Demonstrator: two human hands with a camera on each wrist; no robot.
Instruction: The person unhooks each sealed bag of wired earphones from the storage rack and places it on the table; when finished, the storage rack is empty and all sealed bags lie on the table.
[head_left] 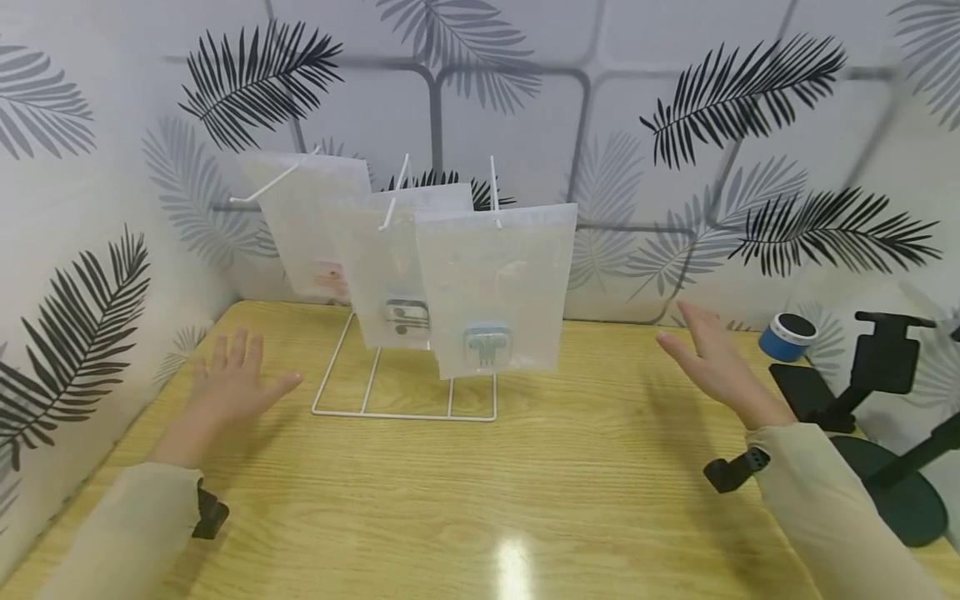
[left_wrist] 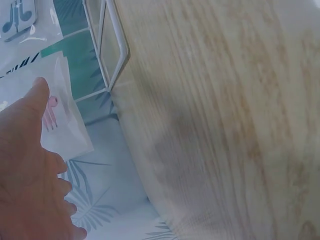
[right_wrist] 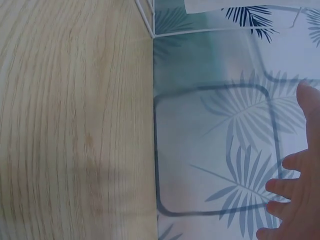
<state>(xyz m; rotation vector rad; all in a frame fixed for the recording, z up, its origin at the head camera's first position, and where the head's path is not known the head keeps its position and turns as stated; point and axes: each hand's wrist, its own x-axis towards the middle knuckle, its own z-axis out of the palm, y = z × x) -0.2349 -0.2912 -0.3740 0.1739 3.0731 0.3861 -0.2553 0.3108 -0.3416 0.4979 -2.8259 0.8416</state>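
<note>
I had the left hand and right hand spread and empty, flanking 3 earphone pouches hung on a white wire rack, seemingly light, limp, slippery, best pinched near the top.

Wood-grain counter, pale wall with black and grey leaf print along far and left edges, light glare toward near edge.
</note>
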